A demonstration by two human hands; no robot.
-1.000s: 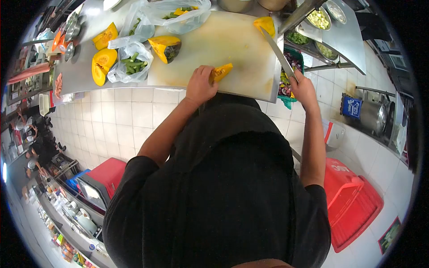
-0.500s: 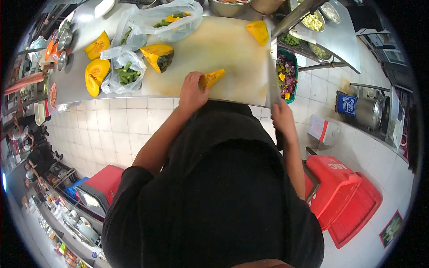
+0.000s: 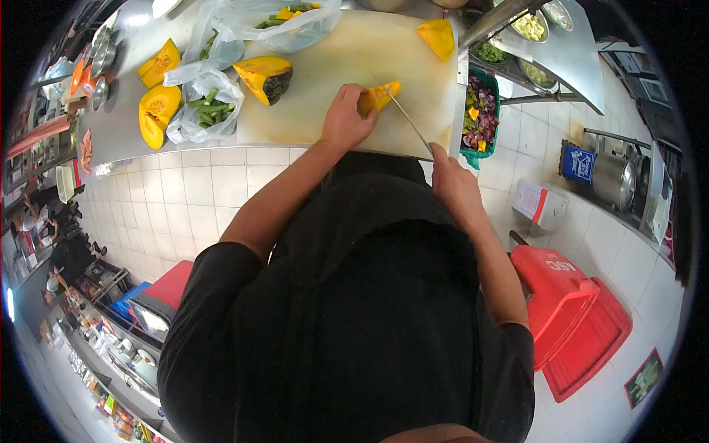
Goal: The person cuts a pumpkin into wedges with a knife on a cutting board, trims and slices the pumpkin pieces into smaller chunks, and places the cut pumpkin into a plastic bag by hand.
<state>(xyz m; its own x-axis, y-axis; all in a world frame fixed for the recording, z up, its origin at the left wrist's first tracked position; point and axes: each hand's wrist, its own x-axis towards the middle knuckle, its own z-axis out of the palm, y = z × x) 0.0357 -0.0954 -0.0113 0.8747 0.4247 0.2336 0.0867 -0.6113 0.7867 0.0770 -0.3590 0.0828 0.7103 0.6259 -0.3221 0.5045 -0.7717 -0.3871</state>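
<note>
A small pumpkin wedge [image 3: 379,98] lies near the front of the cutting board [image 3: 332,81], and my left hand [image 3: 348,118] grips its left end. Wrapped round the handle of a knife [image 3: 410,122], my right hand [image 3: 452,181] is at the board's front right edge. The blade slants up and left, its far part across the wedge. A yellow pumpkin piece [image 3: 437,39] rests at the board's back right corner. A dark-skinned pumpkin chunk [image 3: 265,78] lies at the board's left side.
Two pumpkin pieces [image 3: 159,115] and a plastic bag of green vegetables [image 3: 209,109] are on the steel table [image 3: 118,111]. Another bag [image 3: 295,31] lies behind. A green basket [image 3: 480,118] of chopped vegetables stands right of the board. Red bins [image 3: 565,317] are at the lower right.
My right hand has brought the knife in from the board's right side, onto the wedge. My left hand and the wedge have shifted slightly right.
</note>
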